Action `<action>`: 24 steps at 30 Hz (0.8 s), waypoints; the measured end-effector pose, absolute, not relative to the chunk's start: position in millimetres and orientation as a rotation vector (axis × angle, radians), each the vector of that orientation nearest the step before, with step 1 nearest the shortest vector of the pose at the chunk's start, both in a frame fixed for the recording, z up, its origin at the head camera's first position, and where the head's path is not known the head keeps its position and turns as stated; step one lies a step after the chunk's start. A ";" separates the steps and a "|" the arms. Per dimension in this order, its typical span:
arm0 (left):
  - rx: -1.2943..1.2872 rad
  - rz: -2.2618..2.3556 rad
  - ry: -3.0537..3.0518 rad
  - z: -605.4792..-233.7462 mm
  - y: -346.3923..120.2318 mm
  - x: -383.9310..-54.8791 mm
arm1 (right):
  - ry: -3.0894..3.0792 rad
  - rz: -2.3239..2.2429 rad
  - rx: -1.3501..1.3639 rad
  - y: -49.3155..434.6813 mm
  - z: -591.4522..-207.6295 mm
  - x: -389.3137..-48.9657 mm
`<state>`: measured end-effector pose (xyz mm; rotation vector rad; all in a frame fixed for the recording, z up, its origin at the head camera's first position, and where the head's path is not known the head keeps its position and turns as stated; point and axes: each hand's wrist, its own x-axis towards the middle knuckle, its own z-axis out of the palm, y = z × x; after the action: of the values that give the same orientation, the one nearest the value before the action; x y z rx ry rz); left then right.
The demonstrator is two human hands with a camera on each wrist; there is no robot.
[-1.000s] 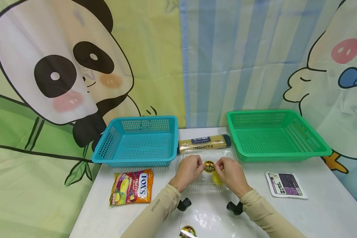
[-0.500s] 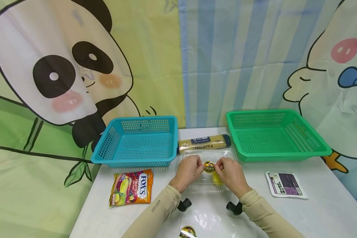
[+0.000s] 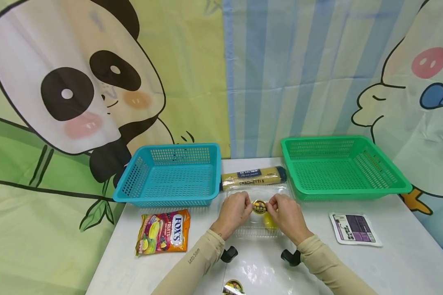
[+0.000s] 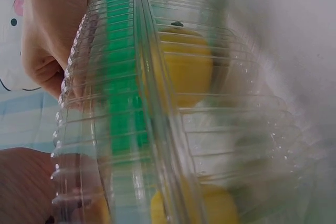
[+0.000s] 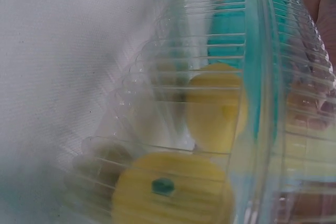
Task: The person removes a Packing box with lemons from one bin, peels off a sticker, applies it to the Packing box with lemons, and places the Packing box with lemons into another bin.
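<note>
In the head view a clear plastic clamshell box [image 3: 256,231] lies closed on the table, its ribbed sides filling both wrist views. Yellow round fruits show inside it, one with a dark stem [image 4: 184,66] and another with a green stem [image 5: 173,192]. Over the lid is a round black-and-gold sticker [image 3: 259,207]. My left hand [image 3: 235,211] pinches its left edge between thumb and curled fingers. On the opposite side, my right hand [image 3: 286,215] pinches the right edge the same way. Both hands are close over the lid, fingertips partly hidden.
Behind the box lies a spaghetti pack [image 3: 254,177], between a blue basket [image 3: 166,203] and a green basket [image 3: 350,191]. A candy bag [image 3: 163,232] is at left, a flat white-and-purple packet [image 3: 355,229] at right. Another round sticker [image 3: 233,287] lies on a sheet in front.
</note>
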<state>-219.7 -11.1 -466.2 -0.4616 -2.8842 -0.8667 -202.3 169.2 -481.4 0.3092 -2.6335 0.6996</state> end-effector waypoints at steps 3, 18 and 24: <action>-0.473 -0.833 -2.867 -465.8 -11.7 -219.2 | -2.617 0.728 0.323 170.4 -479.9 -202.0; -0.770 -0.557 -2.689 -464.7 -18.7 -199.8 | -2.489 0.561 0.692 175.4 -475.2 -177.7; -0.921 -0.206 -2.815 -473.7 -18.5 -190.1 | -2.653 0.349 0.765 173.1 -479.1 -166.4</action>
<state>-190.1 -18.5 -473.7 -0.9208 -2.8151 -0.2057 -166.4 173.1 -479.1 0.7645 -2.6531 0.3493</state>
